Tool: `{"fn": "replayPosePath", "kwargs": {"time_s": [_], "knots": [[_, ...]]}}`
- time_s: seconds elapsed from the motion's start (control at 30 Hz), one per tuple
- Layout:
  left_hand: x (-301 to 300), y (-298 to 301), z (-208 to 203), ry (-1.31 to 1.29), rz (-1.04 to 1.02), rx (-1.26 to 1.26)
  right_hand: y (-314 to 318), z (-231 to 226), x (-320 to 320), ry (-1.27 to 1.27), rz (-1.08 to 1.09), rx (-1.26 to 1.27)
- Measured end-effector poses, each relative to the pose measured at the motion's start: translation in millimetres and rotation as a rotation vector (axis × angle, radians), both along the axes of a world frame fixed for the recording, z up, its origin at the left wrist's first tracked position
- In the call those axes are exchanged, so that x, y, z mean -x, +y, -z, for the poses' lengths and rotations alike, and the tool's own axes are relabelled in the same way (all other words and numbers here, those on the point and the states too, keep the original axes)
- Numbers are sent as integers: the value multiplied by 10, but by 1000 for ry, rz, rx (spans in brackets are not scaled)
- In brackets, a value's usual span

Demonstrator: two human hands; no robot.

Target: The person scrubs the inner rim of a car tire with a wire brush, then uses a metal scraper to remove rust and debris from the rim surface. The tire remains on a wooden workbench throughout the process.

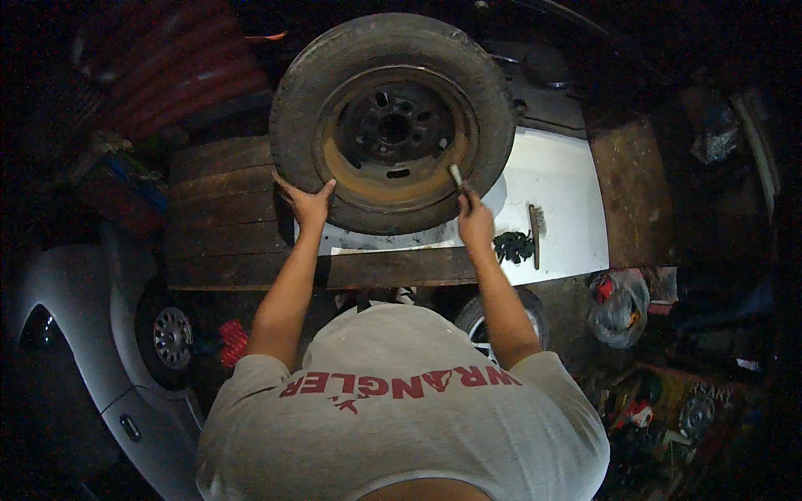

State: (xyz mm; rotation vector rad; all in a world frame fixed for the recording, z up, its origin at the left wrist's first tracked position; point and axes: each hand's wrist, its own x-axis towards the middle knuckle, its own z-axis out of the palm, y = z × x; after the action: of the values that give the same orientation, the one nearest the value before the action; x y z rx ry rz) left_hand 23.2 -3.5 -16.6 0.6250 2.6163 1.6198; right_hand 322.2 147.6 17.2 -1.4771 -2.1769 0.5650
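A car wheel stands on a wooden bench before me. Its black tire (pixel 299 108) surrounds a rusty brown steel rim (pixel 359 179) with a dark centre that has several holes. My left hand (pixel 307 206) grips the tire's lower left, its thumb on the sidewall and its fingers spread round the outer edge. In my right hand (pixel 476 225) is a small brush (pixel 456 177), held upright. Its pale tip is at the lower right of the rim; whether it touches the metal I cannot tell.
A white sheet (pixel 568 184) lies on the wooden bench (pixel 217 221), bearing a wire brush (pixel 536 238) and a black tangled clump (pixel 512 245). A silver car (pixel 75 292) stands at left. Another wheel (pixel 535 313) lies below the bench, near a clear plastic bag (pixel 620 309).
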Motion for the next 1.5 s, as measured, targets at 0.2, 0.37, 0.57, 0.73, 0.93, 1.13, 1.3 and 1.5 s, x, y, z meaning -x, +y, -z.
{"fn": "replayPosePath", "kwargs": {"time_s": [0.2,0.37,0.57,0.73,0.93,1.13,1.3,1.5], "knots": [[17,23,179,-37,3,-108,-456,409,44,-48,-133,265],[62,-28,263,0,-12,-90,160,-58,-80,223,-75,-19],[104,-7,277,-45,-26,-30,31,398,34,95,-63,102],[114,-4,242,-134,-36,41,-429,625,201,-8,-176,298],[36,-29,178,-151,-23,5,20,59,-98,137,-108,131],[158,-13,426,116,-26,28,-519,311,238,-100,-199,320],[-16,-55,103,-101,2,-26,-293,80,86,-36,-108,240],[83,-4,-59,27,111,-53,-264,39,120,-90,27,203]]}}
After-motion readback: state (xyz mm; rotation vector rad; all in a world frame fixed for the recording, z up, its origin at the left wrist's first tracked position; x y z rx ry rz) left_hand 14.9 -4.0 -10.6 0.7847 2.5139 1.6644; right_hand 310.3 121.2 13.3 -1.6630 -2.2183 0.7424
